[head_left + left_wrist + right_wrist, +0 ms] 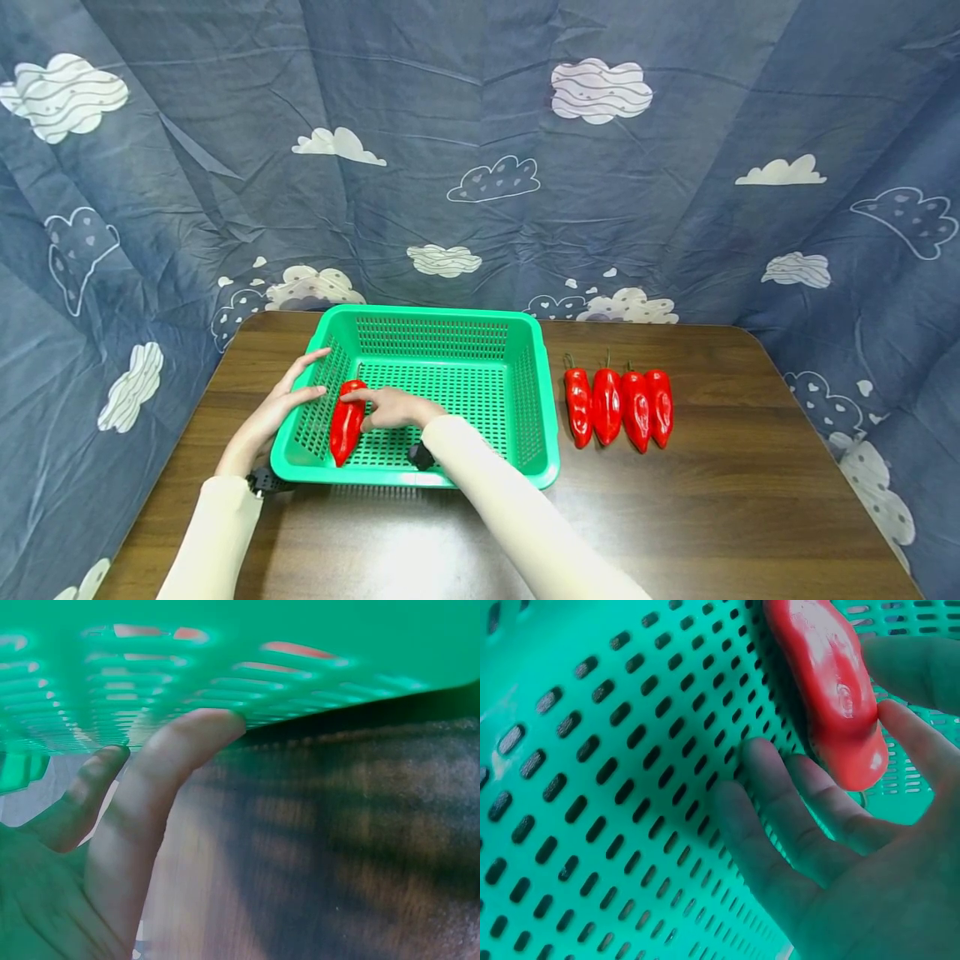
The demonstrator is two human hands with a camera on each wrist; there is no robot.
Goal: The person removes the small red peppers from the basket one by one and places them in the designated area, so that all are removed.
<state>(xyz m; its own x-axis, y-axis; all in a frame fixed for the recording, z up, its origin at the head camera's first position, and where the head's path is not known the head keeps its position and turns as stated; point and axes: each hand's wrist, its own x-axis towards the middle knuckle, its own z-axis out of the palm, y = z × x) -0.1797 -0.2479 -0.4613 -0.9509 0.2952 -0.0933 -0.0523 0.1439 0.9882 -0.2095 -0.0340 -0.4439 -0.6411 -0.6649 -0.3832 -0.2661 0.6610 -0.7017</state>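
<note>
My left hand [273,408] rests against the left side of a green plastic basket [415,477], its fingers fairly straight. In the left wrist view, two digits [142,787] lie along the basket's outer slotted wall [285,682]. Inside the basket, at its left end, lies a long red pepper [346,429], its stem toward the back. My right hand [393,408] reaches in and holds this pepper with thumb and forefinger. In the right wrist view, the other fingers [795,810] extend beside the pepper [832,690], close to the slotted basket wall [592,772].
Several red peppers [606,408] lie side by side right of the basket, stems toward the back. Everything stands on a brown wooden table [720,467]. A dark blue cloth with cloud prints [480,100] hangs behind and along the sides.
</note>
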